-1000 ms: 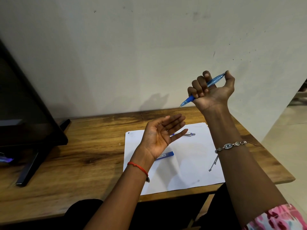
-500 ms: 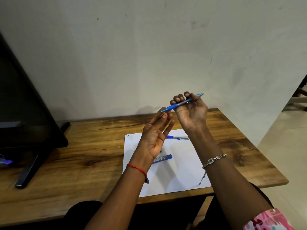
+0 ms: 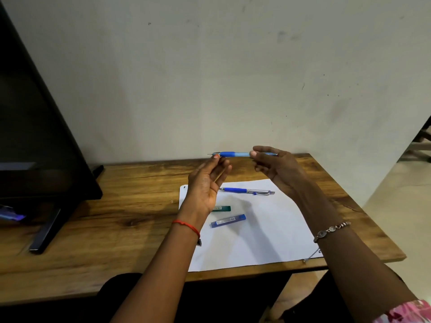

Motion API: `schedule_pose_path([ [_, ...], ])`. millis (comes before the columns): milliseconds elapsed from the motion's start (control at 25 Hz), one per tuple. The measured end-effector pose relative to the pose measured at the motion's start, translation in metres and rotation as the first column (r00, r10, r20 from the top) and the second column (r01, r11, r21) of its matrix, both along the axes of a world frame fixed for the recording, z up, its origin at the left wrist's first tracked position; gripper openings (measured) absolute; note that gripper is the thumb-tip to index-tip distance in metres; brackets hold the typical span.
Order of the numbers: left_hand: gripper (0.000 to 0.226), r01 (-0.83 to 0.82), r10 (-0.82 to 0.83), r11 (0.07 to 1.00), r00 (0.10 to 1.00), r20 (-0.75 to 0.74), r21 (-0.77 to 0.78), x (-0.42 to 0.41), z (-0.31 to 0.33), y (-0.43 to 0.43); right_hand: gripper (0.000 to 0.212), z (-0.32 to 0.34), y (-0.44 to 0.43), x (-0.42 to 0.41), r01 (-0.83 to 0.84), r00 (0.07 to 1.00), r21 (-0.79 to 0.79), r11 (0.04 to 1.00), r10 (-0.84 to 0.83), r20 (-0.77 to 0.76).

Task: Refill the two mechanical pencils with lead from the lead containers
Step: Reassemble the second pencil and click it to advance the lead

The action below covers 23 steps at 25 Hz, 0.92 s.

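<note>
Now we are holding the light-blue pencil (image 3: 235, 154) level in the air above the table (image 3: 116, 206). Our right hand (image 3: 277, 169) is pinching its barrel between thumb and forefinger, and our left hand (image 3: 205, 183) is touching its tip end with nearly straight fingers. Below, the second pencil (image 3: 247, 190), green lead container (image 3: 221, 208) and blue lead container (image 3: 228, 221) are lying on the white paper (image 3: 268, 229).

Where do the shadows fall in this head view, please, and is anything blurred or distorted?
In the head view, soft shadows lie on the paper; the label on the blue lead container is too blurred to read; the wide lens slants the monitor.
</note>
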State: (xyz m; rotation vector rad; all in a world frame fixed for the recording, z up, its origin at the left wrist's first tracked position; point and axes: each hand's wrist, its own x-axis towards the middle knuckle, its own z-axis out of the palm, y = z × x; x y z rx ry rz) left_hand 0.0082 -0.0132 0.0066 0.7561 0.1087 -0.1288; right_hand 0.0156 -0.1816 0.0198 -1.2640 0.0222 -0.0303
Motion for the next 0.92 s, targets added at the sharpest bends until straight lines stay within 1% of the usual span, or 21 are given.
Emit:
schedule_pose_path([
  [40, 0.008, 0.007, -0.007, 0.999, 1.000, 0.000, 0.032, 0.000, 0.000, 0.001, 0.015, -0.001, -0.005, -0.001, 0.003, 1.000, -0.052, 0.999, -0.003, 0.003],
  [80, 0.008, 0.015, -0.016, 0.998, 1.000, 0.000, 0.061, 0.000, 0.000, 0.002, 0.017, -0.001, -0.010, -0.002, 0.005, 1.000, -0.146, 0.989, -0.003, 0.016],
  [120, 0.008, 0.025, -0.025, 0.996, 1.000, -0.002, 0.083, -0.001, 0.000, 0.002, 0.020, 0.000, -0.012, -0.004, 0.009, 0.999, -0.283, 0.959, 0.001, 0.034],
  [160, 0.008, 0.033, -0.032, 0.995, 0.999, -0.009, 0.098, -0.001, 0.000, 0.003, 0.024, 0.001, -0.013, -0.006, 0.014, 0.999, -0.444, 0.896, 0.008, 0.047],
  [200, 0.008, 0.039, -0.037, 0.993, 0.999, -0.022, 0.111, -0.001, 0.000, 0.003, 0.026, 0.002, -0.013, -0.008, 0.024, 0.998, -0.594, 0.804, 0.019, 0.067],
  [240, 0.008, 0.046, -0.041, 0.990, 0.998, -0.040, 0.130, -0.001, -0.001, 0.003, 0.026, 0.003, -0.012, -0.009, 0.038, 0.995, -0.708, 0.705, 0.042, 0.095],
  [320, 0.008, 0.064, -0.048, 0.981, 0.994, -0.094, 0.183, 0.001, -0.004, 0.004, 0.021, 0.000, -0.009, -0.010, 0.053, 0.987, -0.831, 0.553, 0.100, 0.129],
  [400, 0.005, 0.065, -0.025, 0.971, 0.985, -0.171, 0.230, 0.002, -0.008, 0.005, 0.019, -0.007, -0.008, -0.008, 0.057, 0.983, -0.894, 0.444, 0.130, 0.127],
  [480, 0.004, 0.012, 0.061, 0.953, 0.971, -0.231, 0.302, 0.005, -0.012, 0.008, 0.017, -0.017, -0.011, -0.003, 0.070, 0.984, -0.934, 0.349, 0.129, 0.122],
  [520, 0.007, -0.035, 0.123, 0.942, 0.961, -0.246, 0.335, 0.006, -0.012, 0.011, 0.016, -0.022, -0.012, -0.002, 0.083, 0.983, -0.949, 0.304, 0.129, 0.127],
  [600, 0.027, -0.121, 0.229, 0.919, 0.939, -0.256, 0.376, 0.010, -0.011, 0.018, 0.016, -0.029, -0.013, -0.003, 0.098, 0.982, -0.975, 0.200, 0.141, 0.127],
  [680, 0.036, -0.142, 0.251, 0.912, 0.935, -0.251, 0.384, 0.012, -0.009, 0.023, 0.018, -0.032, -0.011, -0.004, 0.085, 0.982, -0.991, 0.107, 0.160, 0.101],
  [720, 0.037, -0.122, 0.229, 0.919, 0.940, -0.253, 0.376, 0.012, -0.008, 0.024, 0.020, -0.033, -0.009, -0.005, 0.075, 0.981, -0.994, 0.078, 0.171, 0.088],
  [840, 0.037, -0.054, 0.159, 0.935, 0.947, -0.279, 0.351, 0.011, -0.008, 0.025, 0.023, -0.035, -0.003, -0.004, 0.064, 0.981, -0.997, 0.048, 0.182, 0.072],
  [920, 0.035, -0.043, 0.146, 0.940, 0.947, -0.285, 0.339, 0.012, -0.008, 0.025, 0.025, -0.038, 0.001, -0.002, 0.062, 0.980, -0.998, 0.018, 0.189, 0.064],
])
